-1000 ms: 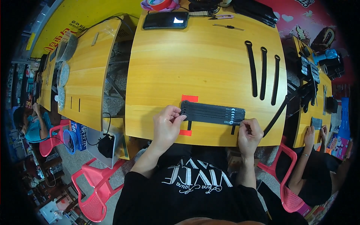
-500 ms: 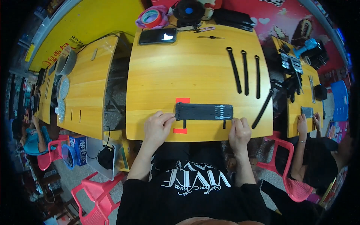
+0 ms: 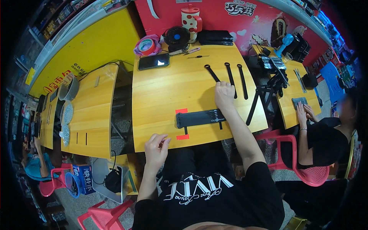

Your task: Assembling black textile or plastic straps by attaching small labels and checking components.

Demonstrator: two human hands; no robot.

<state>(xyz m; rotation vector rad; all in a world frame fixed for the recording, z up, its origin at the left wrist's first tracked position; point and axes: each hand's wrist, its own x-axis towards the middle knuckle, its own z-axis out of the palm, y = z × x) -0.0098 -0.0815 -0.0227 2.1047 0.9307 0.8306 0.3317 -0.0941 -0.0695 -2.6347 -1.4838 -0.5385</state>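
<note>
A flat dark bundle with white printed marks at its right end lies near the table's front edge. Two short black strips stick out from under it, and red tape pieces mark its left end. Beyond the bundle, my right hand is closed on the leftmost black strap, covering its lower part. Two more looped-end straps lie beside it. My left hand hovers by the front edge, left of the bundle, loosely curled with the thumb apart and nothing visible in it.
A phone, tape roll, small black fan, spotted cup and dark stack line the table's back. Another strap lies at the right edge. A person works at the right table.
My right hand has left the bundle's right end and reached forward to the leftmost strap. My left hand has let go of the bundle's left end and drawn back. The view has shifted.
</note>
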